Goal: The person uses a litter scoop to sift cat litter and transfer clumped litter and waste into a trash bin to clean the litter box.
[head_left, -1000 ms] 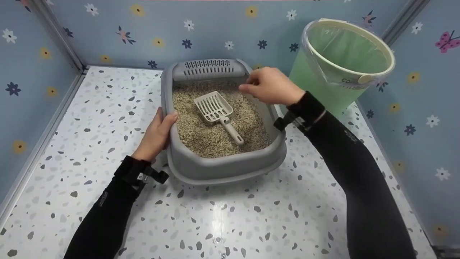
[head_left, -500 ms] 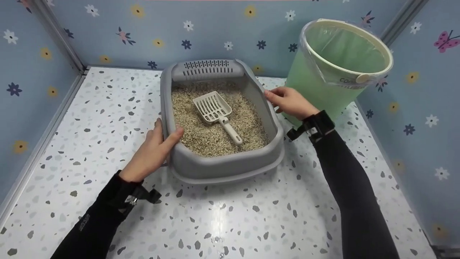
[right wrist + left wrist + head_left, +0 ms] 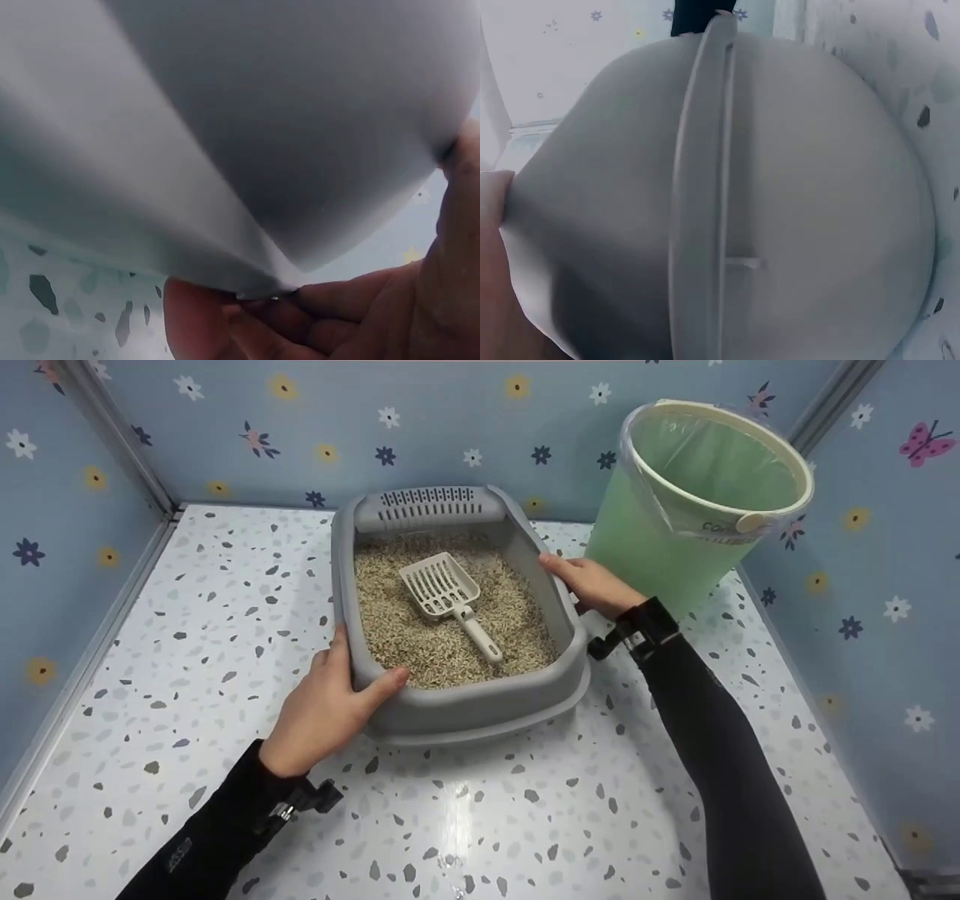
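A grey litter box [image 3: 480,705], partly filled with tan pellet-like litter [image 3: 420,652], stands on the floor. On the litter lies a beige slotted litter scoop [image 3: 480,637], its handle toward the front right. My left hand [image 3: 319,716] holds the box at its front left corner, thumb over the rim and fingers along the outer side. The right side rim is gripped by my right hand [image 3: 596,585], thumb on top. In the right wrist view, that hand's fingers [image 3: 360,300] curl beneath the rim. Grey box wall [image 3: 825,187] fills most of the left wrist view.
A green bin [image 3: 652,532] with a cream rim and a clear liner stands behind and right of the box, close to my right hand. Flower-patterned blue walls [image 3: 322,405] enclose the back and sides. The floor [image 3: 225,607] is white with grey specks.
My right hand came down from above the litter to the box's right rim and took hold of it. My left hand slid forward along the left rim to the front corner.
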The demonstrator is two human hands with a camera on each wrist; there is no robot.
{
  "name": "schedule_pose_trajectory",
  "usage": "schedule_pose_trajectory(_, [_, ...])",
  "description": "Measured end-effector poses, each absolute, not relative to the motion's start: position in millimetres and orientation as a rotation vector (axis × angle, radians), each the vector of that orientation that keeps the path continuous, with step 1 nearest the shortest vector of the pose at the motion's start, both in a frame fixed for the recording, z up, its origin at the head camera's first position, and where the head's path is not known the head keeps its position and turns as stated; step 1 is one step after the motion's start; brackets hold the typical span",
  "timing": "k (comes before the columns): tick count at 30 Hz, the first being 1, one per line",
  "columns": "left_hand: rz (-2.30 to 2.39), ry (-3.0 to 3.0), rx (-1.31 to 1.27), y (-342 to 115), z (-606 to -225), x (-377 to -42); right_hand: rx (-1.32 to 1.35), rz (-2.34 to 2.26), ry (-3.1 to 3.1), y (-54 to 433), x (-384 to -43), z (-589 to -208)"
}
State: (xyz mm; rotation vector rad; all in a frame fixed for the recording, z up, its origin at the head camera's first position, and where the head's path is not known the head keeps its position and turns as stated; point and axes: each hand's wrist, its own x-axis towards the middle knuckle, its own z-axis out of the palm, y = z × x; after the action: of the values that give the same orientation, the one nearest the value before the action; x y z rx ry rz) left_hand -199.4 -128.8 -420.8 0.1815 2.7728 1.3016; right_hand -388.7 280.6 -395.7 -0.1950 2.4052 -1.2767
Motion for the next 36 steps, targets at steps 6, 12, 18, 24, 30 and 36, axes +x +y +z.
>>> schedule_pose_trajectory(6, [1.372,2.778,0.235,-141.2,-431.2,-213.0,-0.183,-1.354,2.360,275.9,-376.8,-398.2])
schedule_pose_trajectory(12, [1.502,2.714,0.396,-169.1,-439.1,-232.8,-0.052,-1.521,2.301,263.3,-348.0,-399.7])
schedule_pose_trajectory(18, [1.548,2.650,0.398,-193.5,-438.3,-245.3,0.040,-1.631,2.213,257.0,-337.9,-397.9])
schedule_pose_trajectory(24, [1.536,2.683,0.175,-191.1,-435.4,-234.6,0.132,-1.703,2.147,258.5,-373.9,-401.7])
schedule_pose_trajectory(30, [1.537,2.603,0.061,-176.9,-439.1,-209.0,0.189,-1.816,2.097,262.0,-394.7,-415.5])
schedule_pose_trajectory(36, [1.554,2.621,0.079,-191.6,-441.5,-225.0,0.183,-1.941,2.081,253.1,-380.9,-420.4])
